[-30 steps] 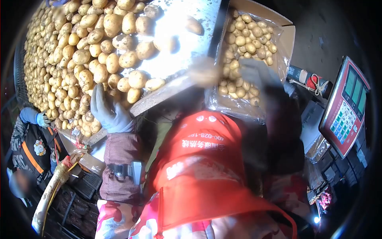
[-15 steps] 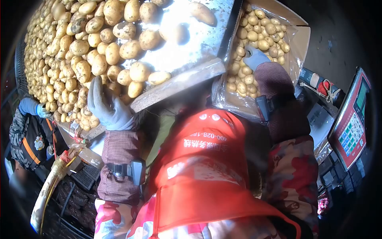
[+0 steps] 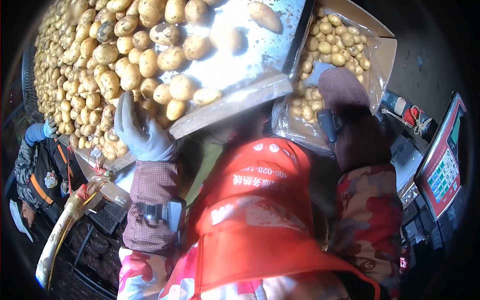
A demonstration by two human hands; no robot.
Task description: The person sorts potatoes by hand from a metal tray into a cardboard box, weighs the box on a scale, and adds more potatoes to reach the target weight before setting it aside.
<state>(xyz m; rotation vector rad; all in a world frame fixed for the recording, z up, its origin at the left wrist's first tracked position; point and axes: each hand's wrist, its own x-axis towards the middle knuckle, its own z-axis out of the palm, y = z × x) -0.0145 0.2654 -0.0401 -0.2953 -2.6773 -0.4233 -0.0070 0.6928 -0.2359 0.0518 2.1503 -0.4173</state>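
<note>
On the left, smooth, soil-smudged oval potatoes (image 3: pixel 131 77) lie heaped on a pale, shiny tabletop (image 3: pixel 250 50), and my left hand (image 3: pixel 144 131), in its grey glove, cups at their near edge, thumb apart from the fingers. To the right, my gloved right hand (image 3: pixel 317 75) rests among small, rounded potatoes (image 3: pixel 338 59) inside a cardboard box (image 3: pixel 388 55) lined with crinkled clear plastic (image 3: pixel 289 122); I cannot tell how its fingers are closed.

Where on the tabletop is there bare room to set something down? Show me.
Bare: the metal tabletop, between loose potatoes on the left, a lone potato beyond and the near rim. Crowded: the potato heap by the left hand, and the box where the right hand reaches in.
</note>
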